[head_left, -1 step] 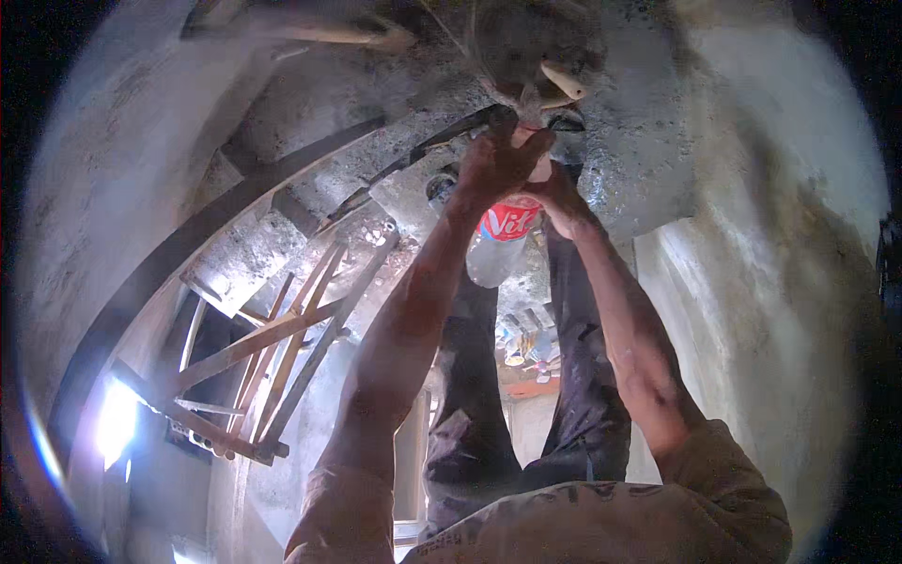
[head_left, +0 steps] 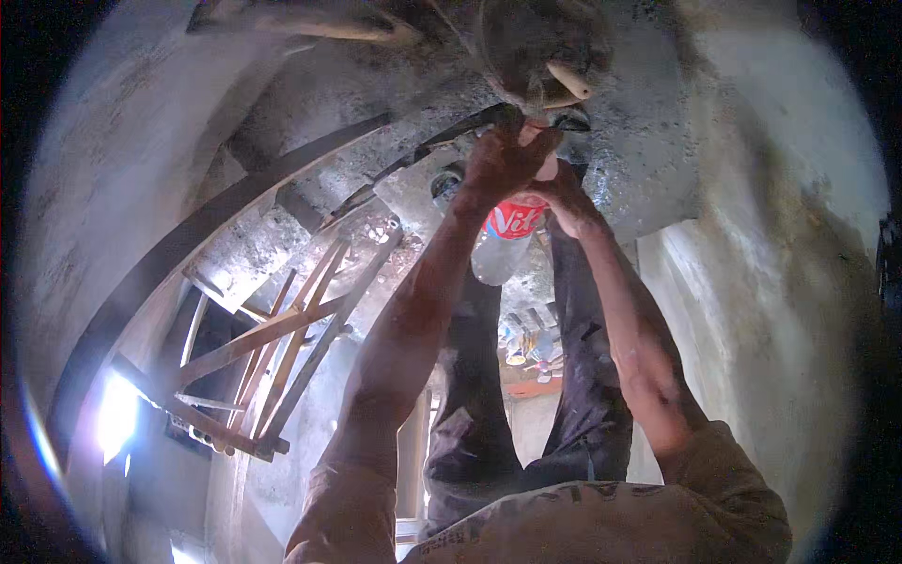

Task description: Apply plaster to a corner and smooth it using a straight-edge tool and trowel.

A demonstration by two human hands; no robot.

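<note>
Both my hands are wrapped round a clear plastic bottle (head_left: 501, 256) with a red label, out in front of me at the upper middle. Its base points back toward me, and the far end is hidden among my fingers. My left hand (head_left: 507, 162) grips the far part from the left. My right hand (head_left: 571, 204) closes on it from the right, just beyond the label. Past my fingers sits a round dark vessel (head_left: 540, 42), with a pale wooden handle-like piece (head_left: 568, 81) at its near edge. Whether the bottle touches the vessel, I cannot tell.
On the left stands a wooden frame of crossed bars (head_left: 263, 352). A long dark curved strip (head_left: 202, 221) runs along the left wall. A rough log-like piece (head_left: 305, 21) lies at the far left. On the right rises a stained plaster wall (head_left: 752, 244).
The whole view has shifted slightly. My hands keep the same hold on the bottle, and nothing has been taken up or let go.
</note>
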